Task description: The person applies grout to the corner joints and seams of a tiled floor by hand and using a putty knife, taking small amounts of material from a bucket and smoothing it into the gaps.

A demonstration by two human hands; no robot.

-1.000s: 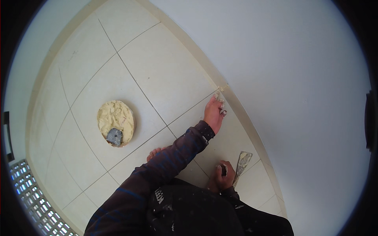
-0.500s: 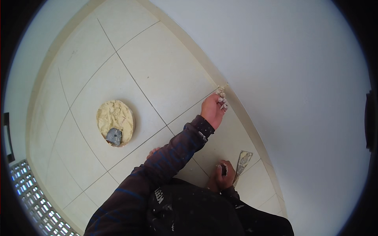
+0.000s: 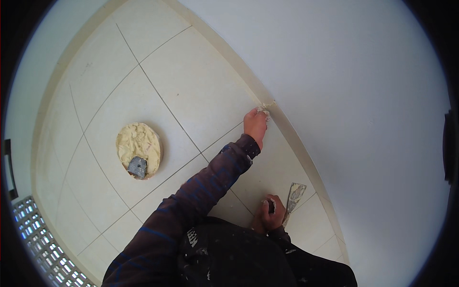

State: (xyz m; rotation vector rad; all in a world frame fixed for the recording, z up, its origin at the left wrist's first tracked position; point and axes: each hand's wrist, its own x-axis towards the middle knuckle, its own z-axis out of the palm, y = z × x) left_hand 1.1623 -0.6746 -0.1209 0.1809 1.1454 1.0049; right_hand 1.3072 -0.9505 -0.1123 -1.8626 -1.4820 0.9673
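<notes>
My left hand (image 3: pixel 256 124) reaches to the tan skirting (image 3: pixel 289 127) at the foot of the pale wall, fingers curled on a crumbly lump of pale putty (image 3: pixel 263 111) at the skirting. Low in view, my right hand (image 3: pixel 271 215) is closed round a putty knife (image 3: pixel 296 193), its smeared blade pointing up beside the fingers. Left of my left forearm, a round tub (image 3: pixel 141 143) of cream paste stands on the tiled floor, a grey flat tool (image 3: pixel 138 168) lying in the paste.
White tiles (image 3: pixel 100 162) cover the floor, bordered by skirting. A tall pale wall (image 3: pixel 368 119) runs along the right. At the lower left is a grid of small openings (image 3: pixel 48 244) in the other wall. My dark, paint-spotted clothing fills the bottom middle.
My left hand has shifted slightly up and left along the skirting, its fingers now more tucked against the pale lump. My right hand and the tub have stayed put.
</notes>
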